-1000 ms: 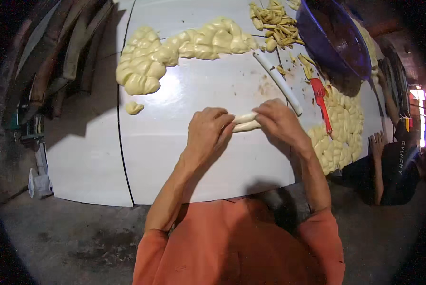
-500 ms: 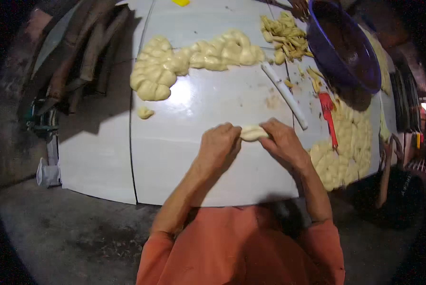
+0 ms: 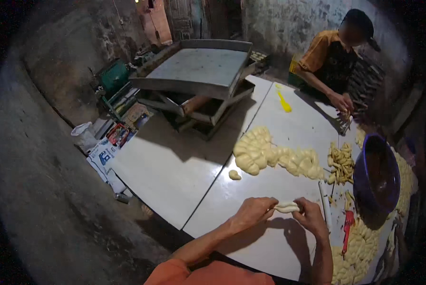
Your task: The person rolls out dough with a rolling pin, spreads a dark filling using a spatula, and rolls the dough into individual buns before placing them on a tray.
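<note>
A short pale strip of dough [image 3: 287, 207] is stretched between my two hands, just above the white table [image 3: 251, 228]. My left hand [image 3: 256, 210] pinches its left end. The other end is between the fingers and thumb of my right hand [image 3: 313, 216]. Beyond my hands lies a band of shiny dough pieces [image 3: 256, 151] pressed side by side, with one small dough lump [image 3: 234, 175] apart from them. Next to my right hand is a white rod [image 3: 325, 202].
To the right are a heap of yellowish strips [image 3: 341, 162], a purple basin [image 3: 361, 178], a red-handled tool [image 3: 348, 228] and more flattened dough pieces [image 3: 358, 251]. Stacked metal trays [image 3: 184, 88] occupy the far left. Across the table, a co-worker [image 3: 336, 61] works near a yellow tool [image 3: 284, 102].
My view has swung up and to the left, bringing the trays and co-worker in. The dough between my hands now looks longer and thinner, and both hands still grip it.
</note>
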A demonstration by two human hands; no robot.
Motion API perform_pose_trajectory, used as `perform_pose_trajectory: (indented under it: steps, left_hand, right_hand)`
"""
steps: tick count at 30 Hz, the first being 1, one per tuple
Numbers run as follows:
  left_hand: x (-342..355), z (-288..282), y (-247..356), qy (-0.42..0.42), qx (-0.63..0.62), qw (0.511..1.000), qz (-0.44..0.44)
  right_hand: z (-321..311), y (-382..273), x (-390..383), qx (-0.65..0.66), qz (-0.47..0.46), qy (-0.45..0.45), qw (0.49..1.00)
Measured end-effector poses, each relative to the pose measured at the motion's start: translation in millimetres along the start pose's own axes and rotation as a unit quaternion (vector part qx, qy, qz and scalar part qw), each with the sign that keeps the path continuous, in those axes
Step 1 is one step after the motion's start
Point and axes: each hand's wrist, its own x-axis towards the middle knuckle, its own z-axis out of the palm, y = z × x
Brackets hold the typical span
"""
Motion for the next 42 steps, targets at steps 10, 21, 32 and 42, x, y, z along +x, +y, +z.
perform_pose_trajectory:
  steps: [10, 21, 32, 42]
  left_hand:
    - [52.8, -253.9, -1.1, 0.286, 0.228, 0.929, 0.054]
    - [147.2, -395.1, -97.7, 0.232, 0.268, 0.931, -0.085]
    - [208.0, -405.1, -161.9, 0.045, 0.315, 0.918, -0.237]
    - [201.0, -406.1, -113.0, 0.020, 0.274, 0.924, -0.268]
  right_hand:
    - [-53.9, -167.9, 262.8, -0.122, -0.275, 0.097, 0.949]
    - [-5.9, -223.4, 499.1, -0.291, -0.194, -0.021, 0.937]
    - [39.3, -210.4, 543.1, -0.212, -0.007, -0.028, 0.977]
    - [45.8, -195.4, 556.4, -0.308, -0.176, -0.025, 0.935]
